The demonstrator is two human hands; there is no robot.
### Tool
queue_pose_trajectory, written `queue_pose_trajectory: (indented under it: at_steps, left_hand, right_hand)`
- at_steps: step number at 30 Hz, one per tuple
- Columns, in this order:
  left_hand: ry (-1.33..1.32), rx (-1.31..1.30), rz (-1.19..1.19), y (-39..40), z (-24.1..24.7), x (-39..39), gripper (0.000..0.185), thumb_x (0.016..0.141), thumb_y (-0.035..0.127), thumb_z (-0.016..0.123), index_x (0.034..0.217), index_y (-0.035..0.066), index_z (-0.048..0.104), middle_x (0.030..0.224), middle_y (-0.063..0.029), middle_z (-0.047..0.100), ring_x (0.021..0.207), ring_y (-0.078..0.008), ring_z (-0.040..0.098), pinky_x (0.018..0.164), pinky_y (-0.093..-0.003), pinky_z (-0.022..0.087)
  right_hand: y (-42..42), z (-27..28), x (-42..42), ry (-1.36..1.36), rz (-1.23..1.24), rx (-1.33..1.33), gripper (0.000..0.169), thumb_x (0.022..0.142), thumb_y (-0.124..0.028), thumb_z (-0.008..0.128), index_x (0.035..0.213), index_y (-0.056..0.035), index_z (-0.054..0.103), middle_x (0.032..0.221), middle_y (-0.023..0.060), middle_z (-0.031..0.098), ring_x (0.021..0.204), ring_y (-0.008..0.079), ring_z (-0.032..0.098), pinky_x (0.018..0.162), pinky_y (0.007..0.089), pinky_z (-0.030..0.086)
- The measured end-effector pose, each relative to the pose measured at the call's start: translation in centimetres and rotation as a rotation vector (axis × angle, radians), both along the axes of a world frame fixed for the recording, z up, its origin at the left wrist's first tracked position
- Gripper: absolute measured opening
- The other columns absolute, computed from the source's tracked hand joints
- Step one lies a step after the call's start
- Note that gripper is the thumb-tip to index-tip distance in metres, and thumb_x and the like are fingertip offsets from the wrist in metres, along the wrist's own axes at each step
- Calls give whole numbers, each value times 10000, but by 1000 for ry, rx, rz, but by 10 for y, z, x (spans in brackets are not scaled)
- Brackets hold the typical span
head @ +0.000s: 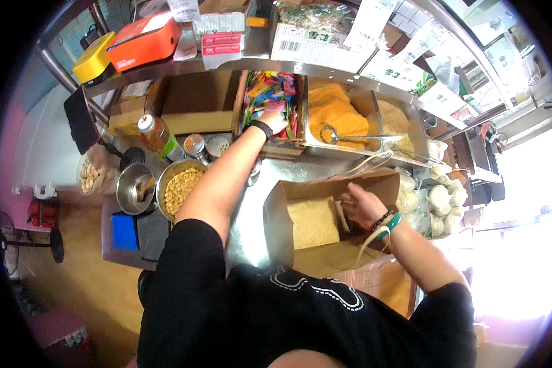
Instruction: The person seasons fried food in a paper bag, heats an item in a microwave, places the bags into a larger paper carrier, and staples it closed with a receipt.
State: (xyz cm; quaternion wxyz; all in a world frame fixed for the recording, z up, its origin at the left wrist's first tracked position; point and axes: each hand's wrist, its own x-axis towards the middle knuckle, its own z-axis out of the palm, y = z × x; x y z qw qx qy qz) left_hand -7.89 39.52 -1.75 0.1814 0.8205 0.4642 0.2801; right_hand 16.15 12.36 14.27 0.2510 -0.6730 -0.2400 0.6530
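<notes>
My left hand (274,120), with a black band at the wrist, reaches into a box of colourful small packets (269,89); whether its fingers hold a packet cannot be seen. A brown paper bag (280,234) with pale cord handles lies on the steel counter (248,230), its mouth spread. Inside it is a light brown paper package (313,223). My right hand (362,208), wearing a dark beaded bracelet and a green bangle, is in the bag's opening beside the package, fingers apart. One pale handle loops by that wrist.
Metal bins of orange powder (338,110) and tan powder (395,122) hold ladles. On the left stand a bowl of peanuts (180,191), a metal pot (131,191), shakers (194,145) and a bottle (158,138). Bagged white round items (439,198) lie right. A shelf (257,64) crosses above.
</notes>
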Motion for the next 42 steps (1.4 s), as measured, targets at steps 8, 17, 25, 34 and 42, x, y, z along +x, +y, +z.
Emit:
queue_pose_trajectory:
  at_steps: [8, 17, 25, 34, 42]
  left_hand:
    - [302, -253, 73, -2, 16, 24, 386, 775, 32, 433, 1138, -54, 531, 967, -278, 608, 888, -366, 616, 767, -431, 485]
    - [195, -21, 339, -60, 112, -39, 177, 799, 183, 528, 809, 47, 641, 805, -200, 638, 779, -363, 624, 690, -458, 495]
    - [-751, -506, -295, -221, 223, -38, 142, 898, 125, 543, 928, -4, 594, 646, 28, 540, 520, -37, 475, 465, -200, 360]
    - [-631, -292, -239, -263, 220, -36, 336, 875, 90, 512, 1204, 27, 544, 734, 14, 536, 644, -77, 481, 610, -227, 418]
    - [-293, -688, -504, -210, 74, -52, 537, 685, -58, 512, 1217, 18, 514, 1124, -77, 592, 1005, -165, 548, 867, -309, 439]
  right_hand:
    - [-20, 9, 12, 93, 12, -2, 543, 896, -347, 514, 1373, -170, 325, 1199, -9, 496, 1068, 158, 481, 943, 489, 231]
    - [-8, 25, -12, 26, 378, 110, 478, 894, -329, 528, 1310, -118, 422, 1095, 12, 557, 1001, 104, 504, 848, 333, 381]
    - [-21, 54, -34, 277, 536, 727, 565, 879, -259, 601, 1329, -12, 366, 1213, 65, 500, 1036, 123, 493, 864, 272, 439]
    - [-34, 77, -11, -282, 627, 695, 455, 842, -171, 621, 1222, -3, 438, 937, 128, 633, 822, 208, 635, 684, 280, 507]
    - [-86, 94, 57, -713, 931, 854, 465, 739, -191, 669, 1150, -17, 537, 1027, 188, 608, 959, 342, 566, 908, 388, 417]
